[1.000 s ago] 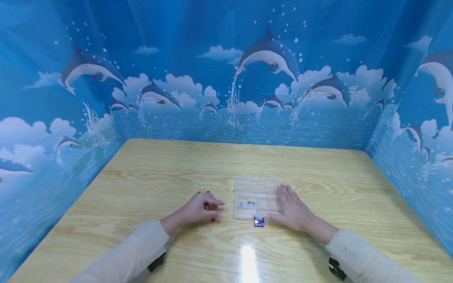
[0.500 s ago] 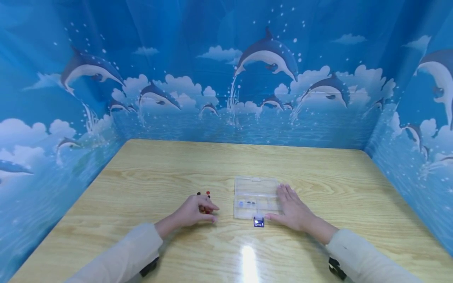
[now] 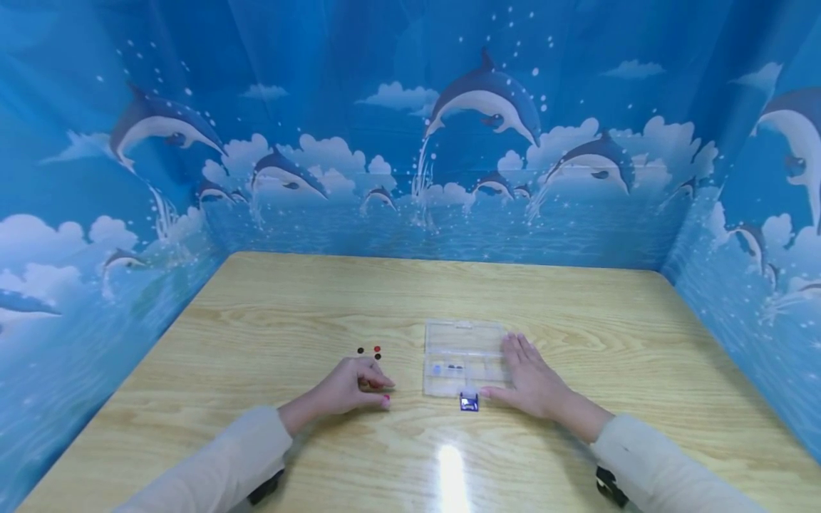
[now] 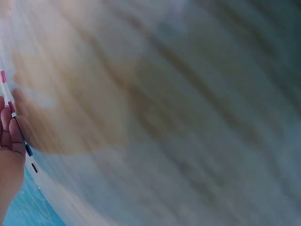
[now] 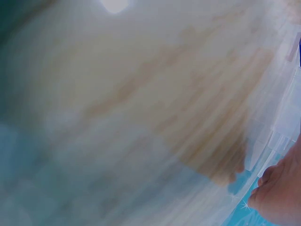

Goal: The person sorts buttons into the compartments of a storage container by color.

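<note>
My left hand [image 3: 355,387] is low over the table among small round beads or buttons. Its thumb and forefinger stand apart, and a pinkish-red piece [image 3: 386,398] shows at the thumb tip. Another reddish piece lies partly hidden under the fingers. Behind the hand are a red piece [image 3: 377,349] and two dark pieces [image 3: 360,350]. My right hand [image 3: 534,380] lies with fingers extended along the right side of a clear plastic compartment box [image 3: 442,385], its lid folded back. Small blue and dark pieces [image 3: 455,368] sit inside the box.
A small blue-and-white label or tag [image 3: 469,402] is at the box's front edge. The wooden table [image 3: 288,306] is enclosed at the back and sides by a blue dolphin-print curtain [image 3: 359,235]. The left wrist view is mostly blurred table.
My left hand has drawn back to the left and slightly toward me, uncovering the red and dark pieces behind it. The right hand and the box have stayed put.
</note>
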`<state>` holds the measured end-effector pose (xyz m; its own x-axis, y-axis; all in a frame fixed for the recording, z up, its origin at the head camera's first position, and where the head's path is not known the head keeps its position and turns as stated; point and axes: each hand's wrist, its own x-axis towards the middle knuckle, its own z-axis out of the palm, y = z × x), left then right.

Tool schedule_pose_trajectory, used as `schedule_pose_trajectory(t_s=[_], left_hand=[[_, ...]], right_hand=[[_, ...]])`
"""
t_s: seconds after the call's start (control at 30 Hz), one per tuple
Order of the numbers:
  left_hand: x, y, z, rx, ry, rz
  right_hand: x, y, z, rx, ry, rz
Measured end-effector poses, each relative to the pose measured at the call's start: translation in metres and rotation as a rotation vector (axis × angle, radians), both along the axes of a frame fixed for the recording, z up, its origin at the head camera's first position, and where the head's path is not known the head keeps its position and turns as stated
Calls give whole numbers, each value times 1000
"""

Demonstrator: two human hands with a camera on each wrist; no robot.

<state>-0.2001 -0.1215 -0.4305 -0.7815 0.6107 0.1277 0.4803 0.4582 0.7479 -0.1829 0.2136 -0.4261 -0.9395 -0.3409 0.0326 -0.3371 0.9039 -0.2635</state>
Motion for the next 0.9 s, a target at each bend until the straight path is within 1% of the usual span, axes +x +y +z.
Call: schedule_pose_trajectory(t_s=[0.23, 0.43, 0.63, 0.8, 0.9], left_hand=[[-1, -2, -3, -2, -5, -7], [-1, -1, -3, -4, 34, -29], [-2, -1, -5, -7, 63, -23], [-1, -1, -6, -11, 61, -16], [-1, -1, -7, -9, 46, -14]], right_hand=[[0, 0, 0, -2, -1, 5], [0, 1, 0, -3, -7, 5], [0, 1, 0, -6, -11, 3], [0, 1, -1, -7, -13, -2], [0, 1, -2, -8, -14, -1]])
